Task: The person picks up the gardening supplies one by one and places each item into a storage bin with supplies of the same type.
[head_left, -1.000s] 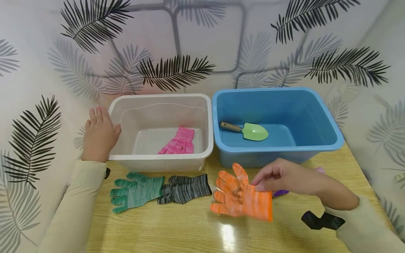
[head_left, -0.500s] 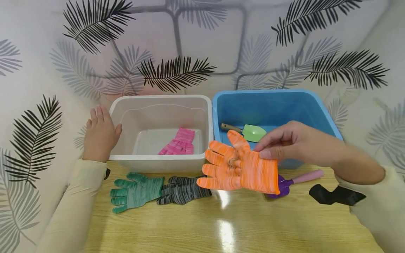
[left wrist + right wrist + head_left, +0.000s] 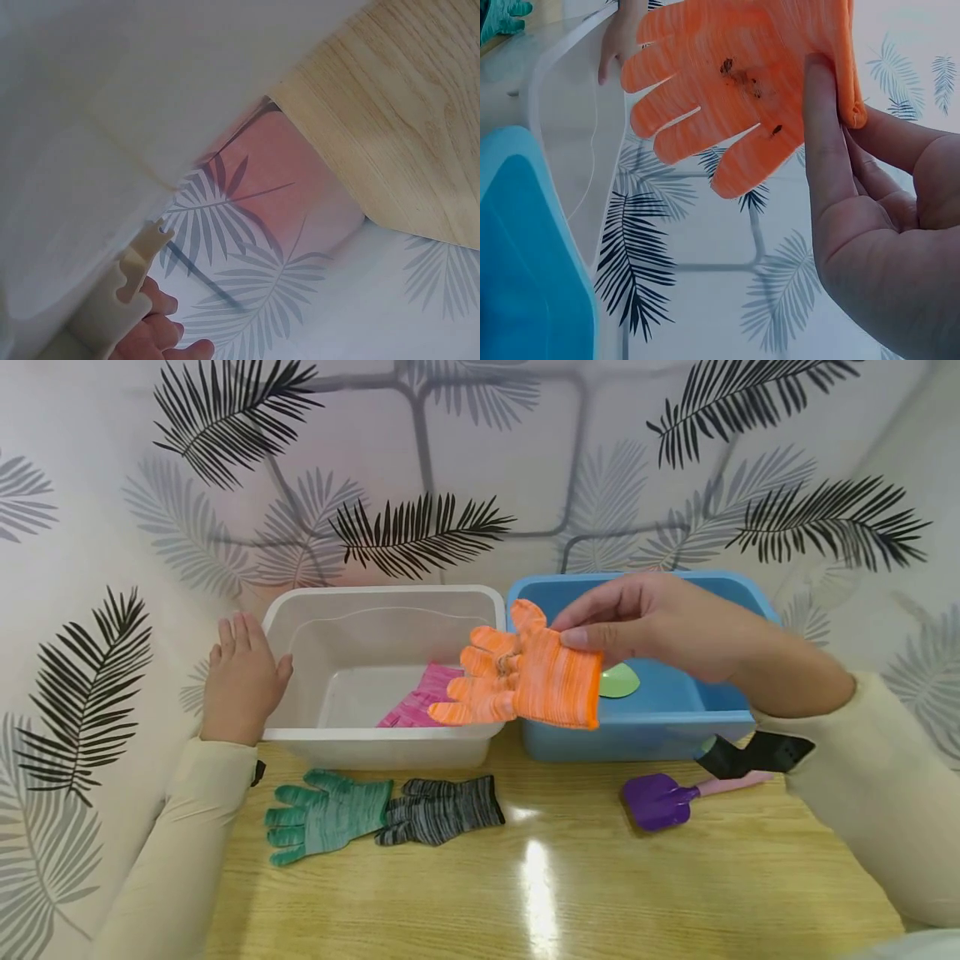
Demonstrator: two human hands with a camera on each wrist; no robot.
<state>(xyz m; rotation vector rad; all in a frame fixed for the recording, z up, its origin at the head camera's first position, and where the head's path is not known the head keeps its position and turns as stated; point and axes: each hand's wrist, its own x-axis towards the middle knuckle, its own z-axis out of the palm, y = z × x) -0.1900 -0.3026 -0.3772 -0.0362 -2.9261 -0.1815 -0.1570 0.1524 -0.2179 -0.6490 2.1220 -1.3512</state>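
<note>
My right hand (image 3: 652,622) pinches an orange knit glove (image 3: 555,681) by its cuff, thumb on one side and fingers on the other. The glove hangs where the two bins meet, its fingers over the white bin (image 3: 382,752); dark smudges mark it in the right wrist view. Inside the white bin lies a pink glove (image 3: 416,706), partly covered by the orange one. My left hand (image 3: 242,681) rests with straight fingers on the left rim of the white bin. Below that bin, a green glove (image 3: 330,814) and a dark grey glove (image 3: 446,810) lie on the table, overlapping.
To the right stands a blue bin (image 3: 637,739) holding a green trowel (image 3: 619,682), mostly hidden behind my right hand and the glove. A purple toy shovel (image 3: 660,802) with a pink handle lies on the wooden table (image 3: 420,902) in front of it. A leaf-patterned wall rises behind.
My right hand has lifted the orange glove off the table area, up and leftward to between the bins. The purple shovel has come into full view. My left hand stays at the rim.
</note>
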